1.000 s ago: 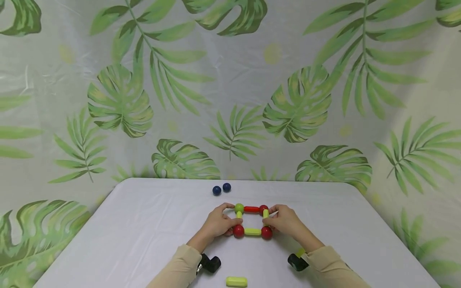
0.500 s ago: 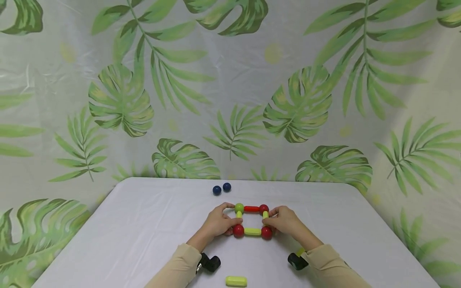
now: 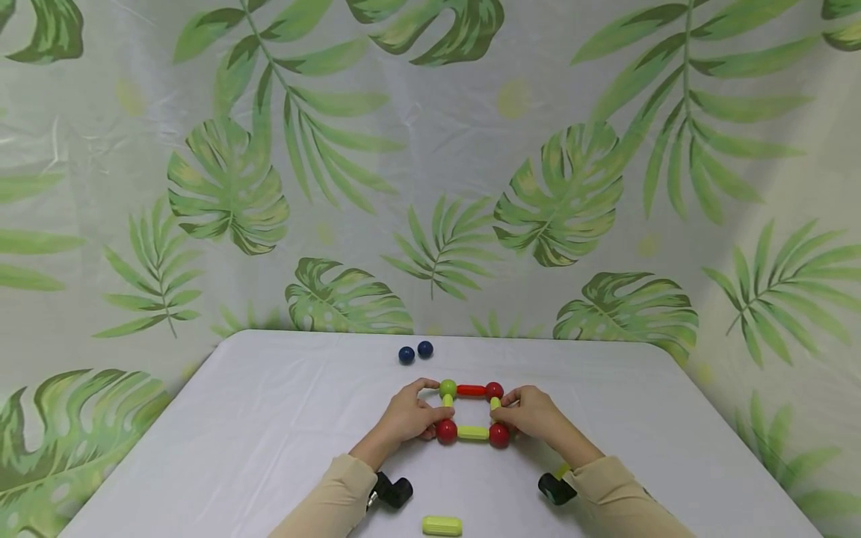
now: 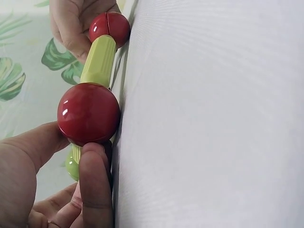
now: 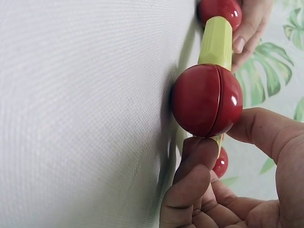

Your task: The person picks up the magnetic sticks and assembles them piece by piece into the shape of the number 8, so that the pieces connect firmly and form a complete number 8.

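Note:
A four-sided frame of balls and rods lies on the white table between both hands. Its back side is a red rod point(image 3: 471, 391) joining a green ball point(image 3: 448, 388) and a red ball point(image 3: 494, 391). Two more red balls, front left point(image 4: 88, 114) and front right point(image 5: 207, 100), are joined by a yellow-green rod point(image 3: 473, 433). My left hand point(image 3: 403, 413) pinches the left yellow-green rod point(image 3: 448, 401) by the front ball, its index finger reaching the green ball. My right hand point(image 3: 536, 412) pinches the right yellow-green rod point(image 3: 495, 404); its fingers partly hide that side.
Two dark blue balls point(image 3: 406, 355) sit near the table's back edge. One loose yellow-green rod point(image 3: 442, 526) lies at the front, and a yellow-green piece point(image 3: 562, 471) shows beside the right sleeve. Black wrist cameras point(image 3: 555, 489) hang below both wrists.
The right yellow-green rod has come down slightly under my right hand; its far end overlapped the back red ball before and now sits just in front of it. My left hand stays in place.

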`<state>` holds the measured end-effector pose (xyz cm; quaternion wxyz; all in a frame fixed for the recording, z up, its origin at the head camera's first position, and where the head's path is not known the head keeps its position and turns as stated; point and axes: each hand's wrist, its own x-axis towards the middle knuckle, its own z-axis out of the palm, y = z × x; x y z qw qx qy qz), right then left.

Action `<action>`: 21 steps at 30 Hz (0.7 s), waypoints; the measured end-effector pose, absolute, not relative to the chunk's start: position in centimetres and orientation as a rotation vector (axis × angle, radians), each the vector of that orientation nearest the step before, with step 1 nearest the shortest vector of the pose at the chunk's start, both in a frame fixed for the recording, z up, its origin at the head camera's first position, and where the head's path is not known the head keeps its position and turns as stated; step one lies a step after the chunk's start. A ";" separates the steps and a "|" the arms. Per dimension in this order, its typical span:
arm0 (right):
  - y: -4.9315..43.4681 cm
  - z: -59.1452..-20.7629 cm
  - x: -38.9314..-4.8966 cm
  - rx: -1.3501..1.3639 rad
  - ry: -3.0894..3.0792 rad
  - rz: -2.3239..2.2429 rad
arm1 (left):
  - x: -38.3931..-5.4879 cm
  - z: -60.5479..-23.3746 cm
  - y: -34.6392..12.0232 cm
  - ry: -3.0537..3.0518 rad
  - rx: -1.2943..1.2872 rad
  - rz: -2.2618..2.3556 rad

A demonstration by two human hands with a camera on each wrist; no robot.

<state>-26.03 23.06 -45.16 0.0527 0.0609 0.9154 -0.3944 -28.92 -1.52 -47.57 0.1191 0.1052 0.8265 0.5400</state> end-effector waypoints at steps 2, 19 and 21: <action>23.1 -45.2 -26.1 0.180 2.784 -1.202 | -28.9 -47.5 -1.5 2.412 0.305 1.582; 23.2 -44.7 -26.4 0.150 2.820 -1.174 | -29.5 -46.7 -1.0 2.437 0.301 1.532; 23.2 -44.8 -26.6 0.148 2.823 -1.180 | -29.8 -46.8 -0.9 2.451 0.300 1.518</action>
